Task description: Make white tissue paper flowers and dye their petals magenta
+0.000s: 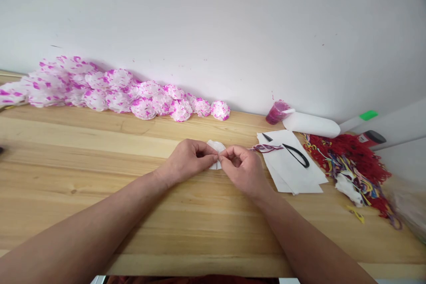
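Between my two hands is a small round piece of thin white paper (216, 145), lying low over the wooden table. My left hand (189, 159) pinches it near its middle with thumb and forefinger. From the other side my right hand (242, 166) pinches at the same spot, the fingertips of both hands nearly touching. What exactly sits between the fingertips is too small to make out. A purple thread (266, 147) lies just beyond my right hand, on a stack of white paper sheets (293, 177) with black-handled scissors (296, 155).
White and pink paper flowers (121, 100) line the wall at the back left. At the right are a cup of pink liquid (277, 112), a white roll (311, 124), a green-capped bottle (359, 120), red yarn (353, 155) and a yellow clip (357, 214). The wooden table (73, 217) meets the wall behind.
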Demonstrator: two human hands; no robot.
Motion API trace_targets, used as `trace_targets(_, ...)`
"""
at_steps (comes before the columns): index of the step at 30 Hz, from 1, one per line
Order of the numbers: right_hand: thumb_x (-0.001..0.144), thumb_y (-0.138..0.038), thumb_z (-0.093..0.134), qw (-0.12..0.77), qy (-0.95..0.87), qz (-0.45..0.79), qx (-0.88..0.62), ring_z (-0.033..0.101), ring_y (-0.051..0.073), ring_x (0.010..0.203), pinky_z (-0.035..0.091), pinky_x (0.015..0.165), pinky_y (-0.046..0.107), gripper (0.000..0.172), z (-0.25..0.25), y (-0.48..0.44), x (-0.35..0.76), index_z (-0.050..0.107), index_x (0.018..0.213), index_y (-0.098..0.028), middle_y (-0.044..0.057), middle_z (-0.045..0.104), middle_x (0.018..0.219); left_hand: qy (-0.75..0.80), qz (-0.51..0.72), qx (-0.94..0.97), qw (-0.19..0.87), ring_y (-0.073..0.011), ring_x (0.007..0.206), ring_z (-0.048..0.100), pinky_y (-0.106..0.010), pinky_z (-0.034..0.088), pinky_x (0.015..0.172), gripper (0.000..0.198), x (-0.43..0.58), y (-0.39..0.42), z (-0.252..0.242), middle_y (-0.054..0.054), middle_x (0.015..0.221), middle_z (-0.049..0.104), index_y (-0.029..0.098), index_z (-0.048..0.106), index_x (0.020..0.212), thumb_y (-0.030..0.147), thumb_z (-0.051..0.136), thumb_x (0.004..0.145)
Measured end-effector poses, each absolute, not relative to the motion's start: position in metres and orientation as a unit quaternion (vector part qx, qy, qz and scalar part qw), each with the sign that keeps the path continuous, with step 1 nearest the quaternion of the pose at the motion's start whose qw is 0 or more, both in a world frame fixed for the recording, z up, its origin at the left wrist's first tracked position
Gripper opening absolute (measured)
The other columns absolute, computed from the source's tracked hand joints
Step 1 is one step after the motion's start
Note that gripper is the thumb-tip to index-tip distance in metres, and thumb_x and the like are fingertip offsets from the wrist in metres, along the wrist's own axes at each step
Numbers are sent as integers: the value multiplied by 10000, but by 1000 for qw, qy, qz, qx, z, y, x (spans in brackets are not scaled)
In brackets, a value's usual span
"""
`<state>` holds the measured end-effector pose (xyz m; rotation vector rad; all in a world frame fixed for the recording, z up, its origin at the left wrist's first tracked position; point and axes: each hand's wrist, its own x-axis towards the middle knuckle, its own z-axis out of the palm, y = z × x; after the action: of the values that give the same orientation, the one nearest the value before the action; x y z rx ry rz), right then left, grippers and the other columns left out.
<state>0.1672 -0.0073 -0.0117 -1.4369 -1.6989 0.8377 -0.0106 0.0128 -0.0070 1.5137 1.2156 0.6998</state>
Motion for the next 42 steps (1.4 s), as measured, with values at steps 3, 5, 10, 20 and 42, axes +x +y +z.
trace_targets(3,771,-210,621,372,-663,325,-563,561,118,580,416,541,224,72,-12,-8,167,682,736,-192,-21,671,653,510,292,627,512,-130,629,595,-210,425,559,208,-10,12,-6,2,676,714,171,773,782,347,664,770)
trace_targets(5,772,-214,623,370,-661,329,-564,566,120,586,423,550,228,80,-11,-8,166,688,731,-191,-18,679,658,522,289,627,501,-126,621,587,-207,414,546,199,-9,11,-7,3,674,713,172,771,763,333,654,768)
trace_targets(10,763,-209,626,368,-652,341,-568,580,126,602,439,568,234,86,-8,-9,164,696,719,-187,-11,692,671,542,286,633,473,-122,611,572,-198,391,519,179,-8,11,-8,7,672,713,175,768,748,302,642,751)
trace_targets(20,769,-209,617,367,-651,348,-566,575,119,595,426,558,228,84,-10,-8,165,690,732,-188,-20,680,667,539,290,632,476,-119,595,553,-200,377,510,203,-8,11,-9,9,647,689,172,759,740,330,632,762)
trace_targets(42,758,-190,567,361,-667,336,-558,565,123,605,418,552,227,71,-8,-8,168,637,741,-196,-17,660,684,535,283,626,492,-130,579,546,-218,383,525,230,-8,10,-5,8,602,642,159,713,699,358,616,763)
